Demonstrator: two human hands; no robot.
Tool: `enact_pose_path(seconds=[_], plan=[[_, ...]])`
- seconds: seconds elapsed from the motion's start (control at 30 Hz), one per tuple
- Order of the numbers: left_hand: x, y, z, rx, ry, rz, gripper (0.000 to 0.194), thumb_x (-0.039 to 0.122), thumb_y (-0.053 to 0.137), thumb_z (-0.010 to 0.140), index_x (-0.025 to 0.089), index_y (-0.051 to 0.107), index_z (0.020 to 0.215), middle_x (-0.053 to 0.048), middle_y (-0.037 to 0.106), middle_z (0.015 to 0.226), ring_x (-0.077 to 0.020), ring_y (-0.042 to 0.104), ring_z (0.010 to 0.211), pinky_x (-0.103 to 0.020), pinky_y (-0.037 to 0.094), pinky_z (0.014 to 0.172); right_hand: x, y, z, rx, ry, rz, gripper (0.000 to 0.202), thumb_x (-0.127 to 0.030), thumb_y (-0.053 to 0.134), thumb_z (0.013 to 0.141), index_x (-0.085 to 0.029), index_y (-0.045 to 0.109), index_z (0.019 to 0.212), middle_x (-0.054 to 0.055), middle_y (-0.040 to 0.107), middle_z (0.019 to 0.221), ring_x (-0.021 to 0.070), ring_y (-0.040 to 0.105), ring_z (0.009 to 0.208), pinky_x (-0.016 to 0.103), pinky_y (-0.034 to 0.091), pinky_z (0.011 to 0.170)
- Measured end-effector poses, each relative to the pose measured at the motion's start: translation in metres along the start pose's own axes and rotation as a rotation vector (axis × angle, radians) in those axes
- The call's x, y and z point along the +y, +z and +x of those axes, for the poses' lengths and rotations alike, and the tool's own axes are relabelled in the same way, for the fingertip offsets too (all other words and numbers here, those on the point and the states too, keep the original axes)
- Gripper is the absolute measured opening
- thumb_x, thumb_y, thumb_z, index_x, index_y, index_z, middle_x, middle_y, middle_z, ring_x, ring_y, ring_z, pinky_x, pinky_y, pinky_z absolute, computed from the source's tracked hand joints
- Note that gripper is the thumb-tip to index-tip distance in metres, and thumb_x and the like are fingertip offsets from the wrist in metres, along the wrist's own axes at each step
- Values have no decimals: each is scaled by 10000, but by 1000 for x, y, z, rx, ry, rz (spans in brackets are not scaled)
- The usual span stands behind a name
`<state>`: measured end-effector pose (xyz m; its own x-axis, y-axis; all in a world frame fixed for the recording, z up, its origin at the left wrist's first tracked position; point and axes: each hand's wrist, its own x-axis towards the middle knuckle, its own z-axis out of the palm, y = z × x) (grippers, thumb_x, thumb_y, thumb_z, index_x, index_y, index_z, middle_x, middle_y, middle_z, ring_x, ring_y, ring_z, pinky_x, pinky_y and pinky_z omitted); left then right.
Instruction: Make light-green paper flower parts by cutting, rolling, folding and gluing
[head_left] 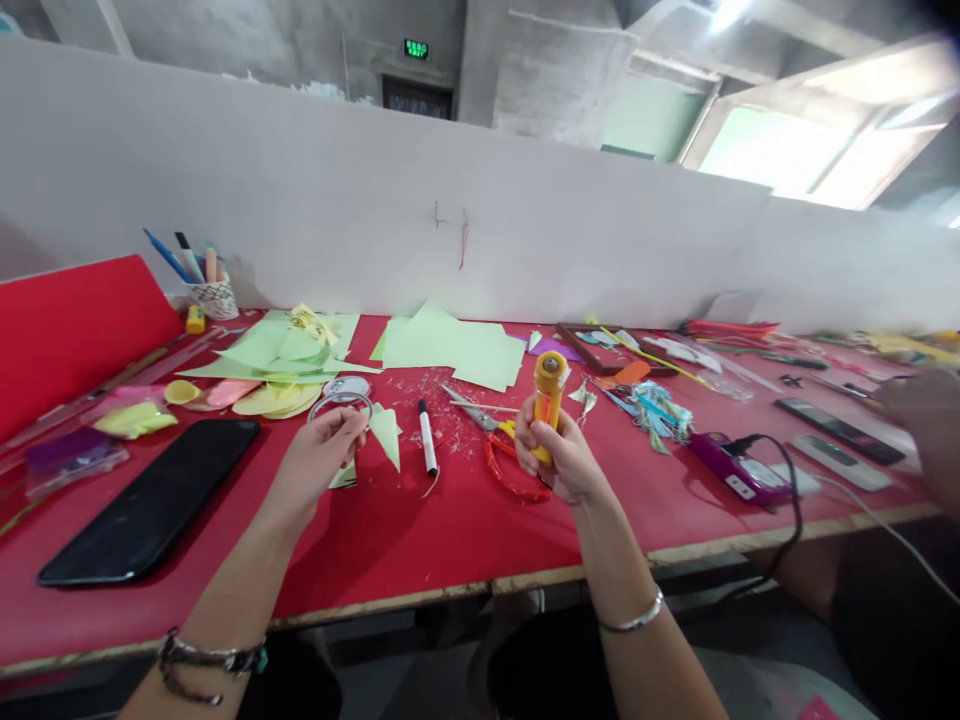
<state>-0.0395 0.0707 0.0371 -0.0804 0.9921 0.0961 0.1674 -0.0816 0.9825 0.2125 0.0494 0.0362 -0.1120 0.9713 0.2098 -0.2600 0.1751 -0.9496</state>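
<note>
In the head view, the person's left hand [326, 450] is pinching a small pale-green paper piece [386, 436] between thumb and fingertips, above the red table [420, 540]. The right hand [559, 445] is gripping an upright yellow tube [550, 400], seemingly glue, its fingers wrapping around it. Between the hands, a black-capped marker [427, 438] is lying near open scissors [487, 420] with red-and-yellow handles. Green sheets [450, 345] are lying beyond, and a black phone [154, 495] is resting left of the left hand.
</note>
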Motion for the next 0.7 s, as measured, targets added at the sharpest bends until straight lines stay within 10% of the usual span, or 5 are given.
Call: enact_pose_path(seconds=[0.7], plan=[[-5, -1, 2, -35, -14, 26, 256, 397, 544, 710, 163, 480, 629, 49, 442, 571, -43, 336, 447, -162, 258, 421, 1, 0, 0, -167, -11, 188, 285, -388, 644, 680, -193, 448, 750, -93, 429, 559, 15, 378, 353, 161, 242, 344]])
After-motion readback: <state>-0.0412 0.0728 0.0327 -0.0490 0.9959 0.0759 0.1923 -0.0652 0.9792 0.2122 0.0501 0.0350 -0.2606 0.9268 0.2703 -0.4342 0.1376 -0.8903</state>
